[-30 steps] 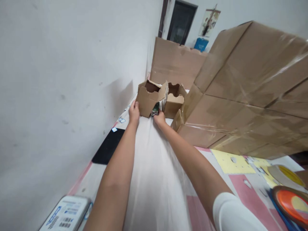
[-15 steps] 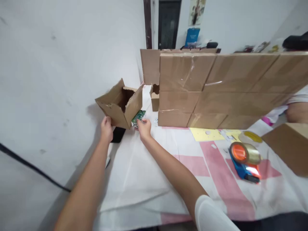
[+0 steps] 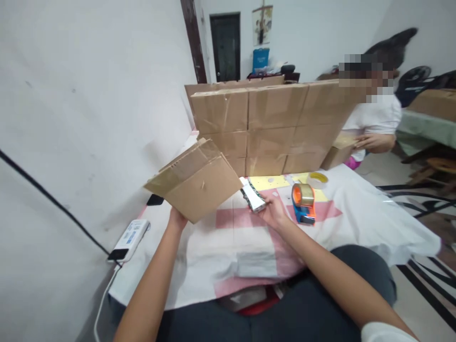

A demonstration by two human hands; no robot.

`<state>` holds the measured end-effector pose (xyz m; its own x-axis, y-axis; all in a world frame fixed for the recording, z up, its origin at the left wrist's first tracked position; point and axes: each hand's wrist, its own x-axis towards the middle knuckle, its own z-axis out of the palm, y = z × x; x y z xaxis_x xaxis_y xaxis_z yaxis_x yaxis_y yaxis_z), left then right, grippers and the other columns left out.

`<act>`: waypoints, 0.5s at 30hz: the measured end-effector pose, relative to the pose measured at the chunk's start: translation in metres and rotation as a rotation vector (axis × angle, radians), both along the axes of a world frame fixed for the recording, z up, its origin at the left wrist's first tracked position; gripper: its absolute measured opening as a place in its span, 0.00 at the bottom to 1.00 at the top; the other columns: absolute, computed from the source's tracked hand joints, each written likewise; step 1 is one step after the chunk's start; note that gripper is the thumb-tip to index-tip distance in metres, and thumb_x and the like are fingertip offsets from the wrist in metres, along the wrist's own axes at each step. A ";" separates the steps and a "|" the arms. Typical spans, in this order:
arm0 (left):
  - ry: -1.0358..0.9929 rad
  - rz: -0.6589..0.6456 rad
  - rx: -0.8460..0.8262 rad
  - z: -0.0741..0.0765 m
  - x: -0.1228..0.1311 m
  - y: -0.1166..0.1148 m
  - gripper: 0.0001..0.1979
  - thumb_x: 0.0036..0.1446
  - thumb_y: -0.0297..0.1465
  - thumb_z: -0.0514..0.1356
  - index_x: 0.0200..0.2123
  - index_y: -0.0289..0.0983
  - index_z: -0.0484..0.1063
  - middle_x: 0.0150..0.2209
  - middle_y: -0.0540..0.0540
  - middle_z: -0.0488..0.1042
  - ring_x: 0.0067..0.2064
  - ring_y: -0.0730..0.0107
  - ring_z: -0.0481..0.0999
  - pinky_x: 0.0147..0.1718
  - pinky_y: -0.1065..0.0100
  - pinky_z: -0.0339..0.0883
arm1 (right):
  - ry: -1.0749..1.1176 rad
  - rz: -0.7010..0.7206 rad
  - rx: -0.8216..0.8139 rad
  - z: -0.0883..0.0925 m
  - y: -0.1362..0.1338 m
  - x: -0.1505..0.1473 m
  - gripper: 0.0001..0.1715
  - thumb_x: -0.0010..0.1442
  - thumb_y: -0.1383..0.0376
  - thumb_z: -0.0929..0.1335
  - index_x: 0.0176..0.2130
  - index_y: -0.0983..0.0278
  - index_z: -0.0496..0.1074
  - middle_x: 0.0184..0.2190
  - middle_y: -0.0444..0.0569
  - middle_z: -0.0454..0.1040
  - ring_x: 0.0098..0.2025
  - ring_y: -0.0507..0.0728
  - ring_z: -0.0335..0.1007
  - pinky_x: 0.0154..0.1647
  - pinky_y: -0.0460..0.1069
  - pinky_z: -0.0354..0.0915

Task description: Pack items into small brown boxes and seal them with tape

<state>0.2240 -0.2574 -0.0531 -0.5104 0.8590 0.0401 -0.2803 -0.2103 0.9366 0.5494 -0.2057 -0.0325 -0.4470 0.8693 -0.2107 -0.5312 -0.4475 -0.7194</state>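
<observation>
My left hand (image 3: 177, 221) grips a cardboard box (image 3: 204, 187) from below at its near corner. The box is tilted above the table, and its inside is hidden from view. In my right hand (image 3: 273, 214) is a small flat stack of green-and-white cards (image 3: 253, 197), pinched at its near end. A white face shows on top, with green patterned edges. The stack is just right of the box's right corner. A blue and orange tape dispenser (image 3: 302, 213) carrying a roll of brown tape lies right of my right hand.
Stacked taped cartons (image 3: 270, 142) form a wall behind. Yellow sheets (image 3: 270, 182) and a tape roll (image 3: 317, 180) lie before them. At the left are a black flat object (image 3: 155, 200) and a white power strip (image 3: 130, 240). A co-worker (image 3: 374, 116) holds a carton (image 3: 340, 151) at right.
The box has come nearer and turned, so its opening no longer shows. My right hand has moved right with the cards, now white side up. The view has swung right, revealing the co-worker.
</observation>
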 end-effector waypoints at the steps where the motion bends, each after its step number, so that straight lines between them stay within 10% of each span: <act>1: 0.005 -0.039 -0.014 -0.002 0.011 0.004 0.26 0.56 0.53 0.60 0.47 0.39 0.76 0.45 0.42 0.83 0.45 0.51 0.82 0.42 0.49 0.79 | 0.004 -0.026 0.011 0.001 0.003 0.016 0.34 0.41 0.67 0.63 0.50 0.63 0.71 0.44 0.56 0.80 0.37 0.64 0.78 0.32 0.59 0.74; 10: 0.367 -0.185 -0.197 -0.020 0.063 0.028 0.24 0.46 0.48 0.69 0.40 0.36 0.78 0.42 0.39 0.82 0.47 0.50 0.79 0.49 0.52 0.73 | -0.059 -0.196 0.180 0.017 0.024 0.076 0.23 0.58 0.55 0.67 0.51 0.61 0.70 0.45 0.53 0.80 0.35 0.61 0.78 0.31 0.55 0.75; 15: 0.774 -0.086 -0.333 0.025 0.050 -0.055 0.25 0.53 0.41 0.67 0.54 0.42 0.75 0.51 0.43 0.78 0.57 0.51 0.73 0.64 0.46 0.56 | 0.003 -0.258 0.285 0.025 0.019 0.083 0.25 0.51 0.64 0.74 0.49 0.54 0.69 0.41 0.40 0.79 0.35 0.54 0.78 0.32 0.48 0.76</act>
